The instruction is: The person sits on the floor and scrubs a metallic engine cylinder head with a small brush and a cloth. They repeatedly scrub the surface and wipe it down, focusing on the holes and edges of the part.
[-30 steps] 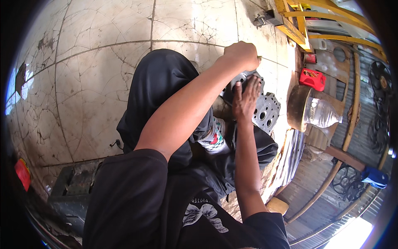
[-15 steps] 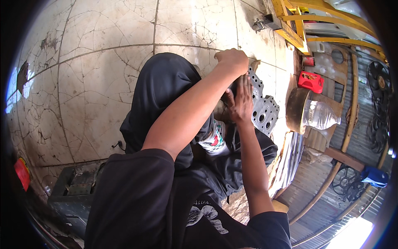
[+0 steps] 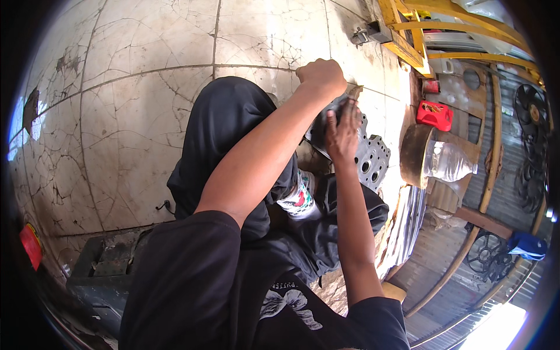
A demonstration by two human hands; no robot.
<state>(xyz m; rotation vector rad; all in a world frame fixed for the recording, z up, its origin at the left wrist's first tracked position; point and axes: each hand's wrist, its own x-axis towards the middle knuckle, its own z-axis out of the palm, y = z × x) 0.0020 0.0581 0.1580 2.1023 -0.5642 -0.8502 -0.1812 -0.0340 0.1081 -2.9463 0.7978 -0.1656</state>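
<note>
A grey metal engine part (image 3: 376,153) with several round holes, looking like a cylinder head, lies on the floor beyond my knees. My right hand (image 3: 344,133) rests over its near side, fingers stretched out and pressed flat. Under and left of that palm shows a dark, smooth surface (image 3: 318,133); whether it belongs to the same part I cannot tell. My left hand (image 3: 324,77) is closed in a fist just beyond, its back toward me, so anything inside it is hidden. A brownish scrap (image 3: 355,91) sticks up between the two hands.
Cracked pale tiles (image 3: 146,111) cover the floor. At right stand a red container (image 3: 434,115), a round brown block (image 3: 413,156) and a clear plastic bottle (image 3: 449,160). A yellow frame (image 3: 402,41) is at upper right, a dark battery-like box (image 3: 108,274) at lower left.
My left fist has shifted a little up and to the left. The dark surface beside my right palm shows more. My right hand stays over the part, slightly turned.
</note>
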